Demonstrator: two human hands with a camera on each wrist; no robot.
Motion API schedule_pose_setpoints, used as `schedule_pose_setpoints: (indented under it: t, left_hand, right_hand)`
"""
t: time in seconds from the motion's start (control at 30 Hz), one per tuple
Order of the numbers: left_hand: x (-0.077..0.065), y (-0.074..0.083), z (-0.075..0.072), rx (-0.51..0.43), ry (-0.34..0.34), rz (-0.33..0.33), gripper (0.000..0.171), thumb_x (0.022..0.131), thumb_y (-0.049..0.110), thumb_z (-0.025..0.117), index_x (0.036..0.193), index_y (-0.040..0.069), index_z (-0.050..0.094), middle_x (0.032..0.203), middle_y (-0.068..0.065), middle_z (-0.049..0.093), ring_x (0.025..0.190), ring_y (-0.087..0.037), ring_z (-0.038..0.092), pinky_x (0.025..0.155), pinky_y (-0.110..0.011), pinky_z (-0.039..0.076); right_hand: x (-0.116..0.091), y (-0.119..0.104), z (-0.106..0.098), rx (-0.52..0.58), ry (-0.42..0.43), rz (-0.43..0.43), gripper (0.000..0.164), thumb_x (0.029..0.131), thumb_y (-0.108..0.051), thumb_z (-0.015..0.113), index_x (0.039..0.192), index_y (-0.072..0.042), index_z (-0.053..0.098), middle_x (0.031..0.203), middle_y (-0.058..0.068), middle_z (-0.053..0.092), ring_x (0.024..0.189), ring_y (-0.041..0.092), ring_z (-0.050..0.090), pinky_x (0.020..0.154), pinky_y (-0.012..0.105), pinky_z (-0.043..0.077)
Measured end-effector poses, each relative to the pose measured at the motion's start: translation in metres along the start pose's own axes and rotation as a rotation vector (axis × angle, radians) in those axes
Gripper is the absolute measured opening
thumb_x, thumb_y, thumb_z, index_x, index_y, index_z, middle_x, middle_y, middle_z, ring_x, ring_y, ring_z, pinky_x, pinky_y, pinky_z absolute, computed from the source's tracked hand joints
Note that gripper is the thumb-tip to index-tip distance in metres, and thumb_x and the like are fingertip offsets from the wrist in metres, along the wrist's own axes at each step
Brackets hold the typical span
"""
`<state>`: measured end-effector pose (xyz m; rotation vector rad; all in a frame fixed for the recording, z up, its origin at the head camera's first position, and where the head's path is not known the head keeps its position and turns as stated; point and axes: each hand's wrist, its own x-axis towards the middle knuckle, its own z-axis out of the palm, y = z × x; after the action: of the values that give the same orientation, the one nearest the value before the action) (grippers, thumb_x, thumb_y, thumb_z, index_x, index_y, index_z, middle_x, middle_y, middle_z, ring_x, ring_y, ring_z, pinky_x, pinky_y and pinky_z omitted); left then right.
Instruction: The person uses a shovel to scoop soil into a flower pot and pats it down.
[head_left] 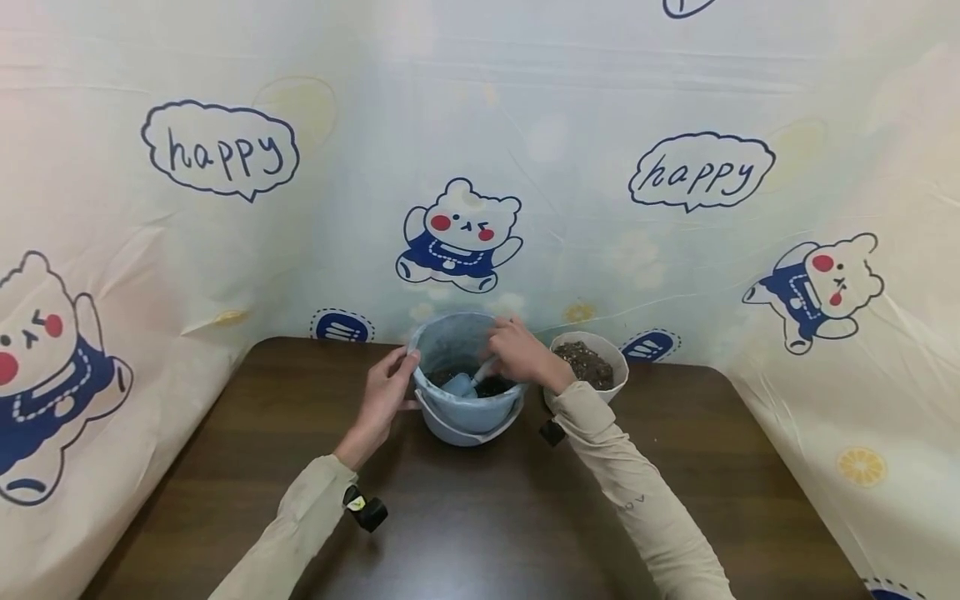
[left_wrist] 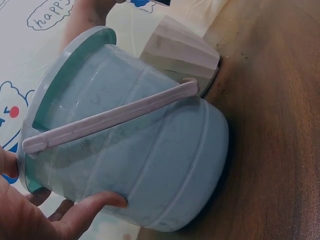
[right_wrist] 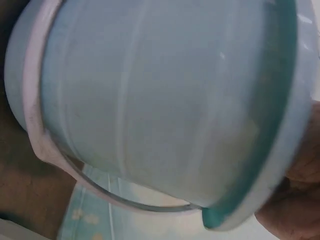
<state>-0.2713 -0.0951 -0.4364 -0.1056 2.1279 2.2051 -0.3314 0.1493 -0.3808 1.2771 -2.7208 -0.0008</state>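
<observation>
A light blue bucket [head_left: 468,423] with dark soil inside stands on the table. My left hand [head_left: 385,390] grips its left side at the rim; in the left wrist view the thumb [left_wrist: 100,202] lies along the outer wall. Over the right rim reaches my right hand [head_left: 522,354], holding a small blue shovel [head_left: 460,385] by its pale handle. The shovel's blade rests at the soil inside the bucket. A pale bucket handle [left_wrist: 107,120] hangs down across the front. In the right wrist view the rim partly hides my right hand [right_wrist: 287,212].
Right of the bucket, close by my right wrist, a whitish pot [head_left: 619,377] holds brown, coarse soil [head_left: 585,364]. Both stand near the back edge of the dark wooden table [head_left: 450,517]. A printed cloth [head_left: 570,250] hangs directly behind and at both sides.
</observation>
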Motion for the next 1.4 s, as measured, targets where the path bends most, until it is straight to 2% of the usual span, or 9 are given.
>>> schedule_pose_setpoints:
  t: [0.17, 0.27, 0.47, 0.7, 0.8, 0.93, 1.07, 1.23, 1.4]
  left_hand:
    - [0.0, 0.002, -0.002, 0.007, 0.012, 0.004, 0.056, 0.11, 0.034, 0.052, 0.158, 0.007, 0.044, 0.148, -0.019, 0.048, 0.122, -0.026, 0.049, 0.063, -0.021, 0.061]
    - [0.0, 0.002, -0.002, 0.002, 0.013, 0.001, 0.057, 0.11, 0.033, 0.053, 0.159, 0.006, 0.042, 0.151, -0.02, 0.046, 0.127, -0.028, 0.048, 0.062, -0.02, 0.061]
    - [0.0, 0.002, -0.001, -0.004, 0.009, -0.006, 0.058, 0.11, 0.033, 0.053, 0.159, 0.004, 0.041, 0.152, -0.022, 0.045, 0.13, -0.03, 0.047, 0.062, -0.021, 0.061]
    - [-0.001, 0.003, 0.001, 0.0, -0.007, -0.01, 0.059, 0.111, 0.034, 0.052, 0.16, 0.004, 0.04, 0.154, -0.022, 0.043, 0.133, -0.031, 0.045, 0.063, -0.021, 0.061]
    - [-0.001, 0.003, 0.002, 0.005, -0.003, -0.012, 0.058, 0.111, 0.034, 0.052, 0.159, 0.004, 0.041, 0.152, -0.021, 0.044, 0.13, -0.03, 0.046, 0.062, -0.021, 0.061]
    - [0.001, 0.004, 0.001, 0.009, 0.003, -0.01, 0.057, 0.111, 0.035, 0.053, 0.158, 0.005, 0.043, 0.151, -0.02, 0.046, 0.127, -0.029, 0.047, 0.061, -0.022, 0.061]
    - [0.001, 0.004, 0.0, 0.018, 0.002, -0.013, 0.056, 0.111, 0.035, 0.052, 0.158, 0.006, 0.043, 0.151, -0.02, 0.047, 0.128, -0.029, 0.047, 0.062, -0.021, 0.061]
    - [-0.001, 0.004, 0.002, 0.027, -0.012, -0.023, 0.059, 0.111, 0.036, 0.052, 0.16, 0.005, 0.041, 0.153, -0.021, 0.045, 0.129, -0.03, 0.047, 0.065, -0.022, 0.062]
    - [-0.003, 0.004, 0.003, 0.015, -0.013, -0.022, 0.059, 0.111, 0.034, 0.052, 0.161, 0.004, 0.039, 0.154, -0.022, 0.043, 0.133, -0.032, 0.046, 0.065, -0.023, 0.062]
  right_hand:
    - [-0.004, 0.012, -0.006, 0.126, 0.037, -0.053, 0.015, 0.09, -0.019, 0.083, 0.103, -0.012, 0.085, 0.093, 0.002, 0.078, 0.087, 0.024, 0.058, 0.077, 0.034, 0.038]
    - [-0.009, 0.018, -0.007, 0.205, 0.051, -0.033, 0.014, 0.091, -0.019, 0.082, 0.102, -0.011, 0.085, 0.097, 0.001, 0.08, 0.085, 0.022, 0.058, 0.079, 0.037, 0.043]
    - [-0.018, 0.02, -0.006, 0.266, 0.062, 0.038, 0.016, 0.093, -0.022, 0.08, 0.105, -0.012, 0.084, 0.099, 0.003, 0.077, 0.081, 0.02, 0.048, 0.076, 0.035, 0.036]
    - [-0.028, 0.019, -0.013, 0.332, 0.101, 0.054, 0.02, 0.095, -0.016, 0.078, 0.111, -0.004, 0.082, 0.104, 0.009, 0.078, 0.096, 0.028, 0.061, 0.089, 0.045, 0.047]
    - [-0.035, 0.021, -0.015, 0.395, 0.139, 0.039, 0.02, 0.096, -0.012, 0.076, 0.111, 0.001, 0.08, 0.098, 0.011, 0.079, 0.087, 0.026, 0.064, 0.083, 0.042, 0.051]
    - [-0.044, 0.023, -0.013, 0.452, 0.192, 0.086, 0.018, 0.098, -0.013, 0.074, 0.11, -0.002, 0.081, 0.094, 0.008, 0.078, 0.082, 0.022, 0.06, 0.079, 0.037, 0.047]
    - [-0.049, 0.024, -0.01, 0.468, 0.247, 0.135, 0.017, 0.099, -0.015, 0.073, 0.11, -0.006, 0.082, 0.1, 0.007, 0.079, 0.094, 0.025, 0.064, 0.089, 0.044, 0.05]
    - [-0.058, 0.027, -0.014, 0.502, 0.302, 0.19, 0.017, 0.097, -0.012, 0.075, 0.111, -0.004, 0.081, 0.105, 0.01, 0.079, 0.104, 0.031, 0.066, 0.099, 0.052, 0.05]
    - [-0.072, 0.035, -0.018, 0.52, 0.316, 0.224, 0.02, 0.098, -0.011, 0.074, 0.115, -0.002, 0.08, 0.108, 0.013, 0.078, 0.105, 0.033, 0.062, 0.097, 0.054, 0.047]
